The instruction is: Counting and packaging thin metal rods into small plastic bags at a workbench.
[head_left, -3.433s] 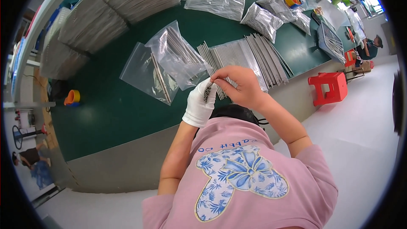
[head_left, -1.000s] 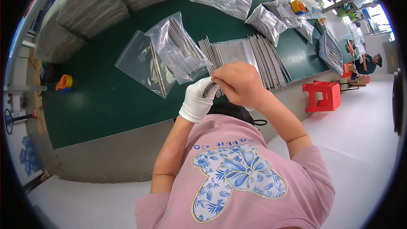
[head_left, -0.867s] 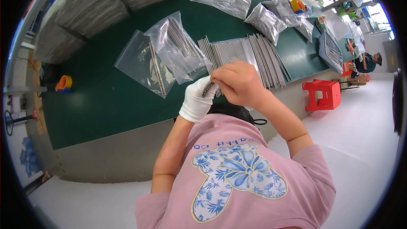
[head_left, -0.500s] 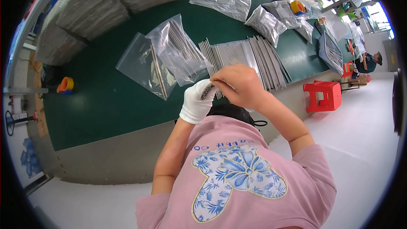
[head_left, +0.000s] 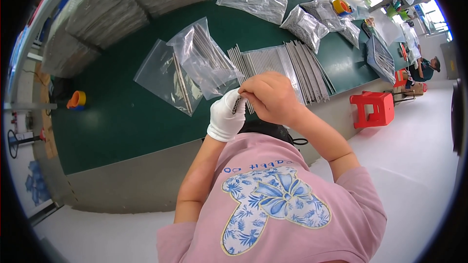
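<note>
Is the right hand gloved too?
No: the right hand is bare, and only the left hand wears a white glove, the two meeting over a small bunch of thin metal rods.

One head-worn fisheye view looks steeply down from above the person, so their pink shirt (head_left: 287, 209) fills the lower middle and both forearms rise from it toward the centre. The hands (head_left: 253, 104) meet close beneath the lens, just over the near edge of the green table (head_left: 112, 122), which runs away toward the upper left. Straight edges bow near the dark round rim. The white floor (head_left: 414, 165) and a red stool (head_left: 373, 108) lie at right.
</note>
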The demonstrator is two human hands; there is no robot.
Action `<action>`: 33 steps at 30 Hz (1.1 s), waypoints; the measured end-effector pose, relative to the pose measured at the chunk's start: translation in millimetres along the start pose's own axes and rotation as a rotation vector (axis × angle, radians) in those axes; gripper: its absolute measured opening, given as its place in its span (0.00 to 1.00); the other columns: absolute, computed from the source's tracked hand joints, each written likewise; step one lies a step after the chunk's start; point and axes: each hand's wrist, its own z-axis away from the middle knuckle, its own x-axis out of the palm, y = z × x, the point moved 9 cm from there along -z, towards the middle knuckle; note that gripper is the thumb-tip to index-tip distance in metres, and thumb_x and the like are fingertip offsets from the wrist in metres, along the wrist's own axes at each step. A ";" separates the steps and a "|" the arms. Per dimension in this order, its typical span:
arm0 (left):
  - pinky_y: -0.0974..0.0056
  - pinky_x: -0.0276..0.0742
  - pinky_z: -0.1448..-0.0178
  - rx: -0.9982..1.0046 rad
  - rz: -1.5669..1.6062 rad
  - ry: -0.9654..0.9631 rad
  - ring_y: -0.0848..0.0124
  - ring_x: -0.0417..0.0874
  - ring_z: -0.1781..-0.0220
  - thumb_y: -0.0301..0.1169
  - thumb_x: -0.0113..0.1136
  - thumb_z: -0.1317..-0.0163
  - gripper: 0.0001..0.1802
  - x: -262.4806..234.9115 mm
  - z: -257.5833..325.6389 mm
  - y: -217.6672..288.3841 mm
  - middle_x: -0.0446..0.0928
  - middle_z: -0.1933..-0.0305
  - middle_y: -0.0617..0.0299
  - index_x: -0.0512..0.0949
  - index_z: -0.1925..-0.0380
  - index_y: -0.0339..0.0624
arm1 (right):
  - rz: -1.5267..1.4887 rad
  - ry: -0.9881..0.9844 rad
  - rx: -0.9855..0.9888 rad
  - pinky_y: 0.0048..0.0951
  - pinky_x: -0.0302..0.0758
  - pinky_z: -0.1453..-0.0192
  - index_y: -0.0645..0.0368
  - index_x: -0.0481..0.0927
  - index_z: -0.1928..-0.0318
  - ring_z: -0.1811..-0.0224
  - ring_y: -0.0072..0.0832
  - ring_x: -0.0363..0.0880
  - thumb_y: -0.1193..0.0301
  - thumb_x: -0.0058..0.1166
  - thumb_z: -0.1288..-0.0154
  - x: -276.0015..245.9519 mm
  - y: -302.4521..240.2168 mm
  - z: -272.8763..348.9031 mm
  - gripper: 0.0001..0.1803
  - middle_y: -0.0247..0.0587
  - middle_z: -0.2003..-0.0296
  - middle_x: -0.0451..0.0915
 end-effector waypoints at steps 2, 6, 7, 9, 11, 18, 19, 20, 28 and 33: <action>0.65 0.74 0.69 0.005 0.051 -0.050 0.58 0.79 0.71 0.22 0.59 0.51 0.12 4.2 2.3 -2.1 0.77 0.69 0.54 0.73 0.64 0.41 | 0.006 0.059 0.052 0.30 0.70 0.73 0.55 0.75 0.73 0.77 0.34 0.74 0.76 0.56 0.54 -6.2 2.7 1.7 0.06 0.36 0.77 0.76; 0.65 0.74 0.70 -0.001 0.108 -0.051 0.58 0.79 0.71 0.22 0.59 0.51 0.12 6.4 -1.9 0.5 0.77 0.69 0.54 0.73 0.65 0.40 | -0.015 0.034 0.093 0.30 0.69 0.73 0.56 0.75 0.72 0.77 0.35 0.74 0.76 0.56 0.53 -7.3 13.7 2.2 0.05 0.36 0.77 0.76; 0.65 0.74 0.70 0.002 0.117 -0.038 0.58 0.79 0.71 0.22 0.60 0.51 0.12 5.1 -1.8 0.9 0.77 0.69 0.54 0.73 0.65 0.40 | -0.050 0.048 0.122 0.30 0.69 0.74 0.56 0.75 0.72 0.77 0.35 0.74 0.76 0.55 0.52 -8.3 16.6 5.0 0.05 0.37 0.77 0.76; 0.65 0.74 0.70 0.004 0.126 -0.025 0.58 0.79 0.72 0.22 0.60 0.51 0.12 3.8 -1.7 1.4 0.77 0.69 0.54 0.73 0.65 0.40 | -0.085 0.061 0.152 0.29 0.69 0.74 0.57 0.75 0.72 0.77 0.35 0.74 0.76 0.55 0.52 -10.0 19.6 8.8 0.04 0.37 0.77 0.77; 0.65 0.74 0.70 -0.016 0.124 -0.054 0.58 0.79 0.72 0.23 0.60 0.51 0.11 5.9 -1.9 -0.1 0.77 0.69 0.54 0.73 0.65 0.40 | -0.114 0.027 0.162 0.27 0.70 0.74 0.61 0.75 0.72 0.77 0.35 0.75 0.81 0.54 0.53 -7.0 20.1 10.6 0.05 0.42 0.77 0.77; 0.66 0.74 0.70 -0.008 0.108 -0.041 0.59 0.79 0.72 0.23 0.60 0.51 0.10 4.1 -4.3 0.6 0.77 0.70 0.54 0.75 0.66 0.40 | -0.131 0.025 0.165 0.27 0.70 0.73 0.61 0.75 0.72 0.76 0.35 0.76 0.80 0.54 0.52 -3.5 22.1 13.3 0.05 0.42 0.76 0.77; 0.66 0.74 0.69 -0.008 0.107 -0.049 0.59 0.79 0.71 0.23 0.60 0.51 0.11 4.5 -4.0 1.0 0.77 0.69 0.54 0.75 0.66 0.40 | -0.135 0.022 0.170 0.27 0.70 0.73 0.61 0.75 0.72 0.76 0.35 0.76 0.80 0.55 0.52 -2.9 22.8 13.5 0.05 0.42 0.76 0.77; 0.66 0.74 0.69 -0.008 0.105 -0.057 0.59 0.79 0.71 0.23 0.60 0.51 0.11 5.2 -3.8 1.1 0.77 0.69 0.54 0.75 0.65 0.40 | -0.139 0.020 0.175 0.27 0.70 0.73 0.61 0.75 0.72 0.76 0.35 0.76 0.80 0.55 0.52 -2.4 23.5 13.6 0.04 0.42 0.76 0.77; 0.66 0.75 0.67 0.005 0.122 -0.057 0.58 0.79 0.69 0.23 0.60 0.51 0.12 5.2 -3.0 0.8 0.77 0.67 0.55 0.75 0.64 0.41 | 0.048 -0.004 0.015 0.29 0.69 0.75 0.58 0.76 0.73 0.78 0.34 0.74 0.78 0.55 0.57 -2.9 5.9 8.2 0.06 0.37 0.78 0.76; 0.66 0.75 0.67 -0.014 0.128 -0.048 0.58 0.79 0.69 0.23 0.60 0.51 0.12 5.5 -2.8 0.2 0.77 0.67 0.54 0.75 0.64 0.41 | 0.065 -0.002 0.007 0.29 0.70 0.74 0.56 0.76 0.74 0.78 0.33 0.74 0.76 0.55 0.57 -1.1 9.2 9.8 0.06 0.35 0.78 0.76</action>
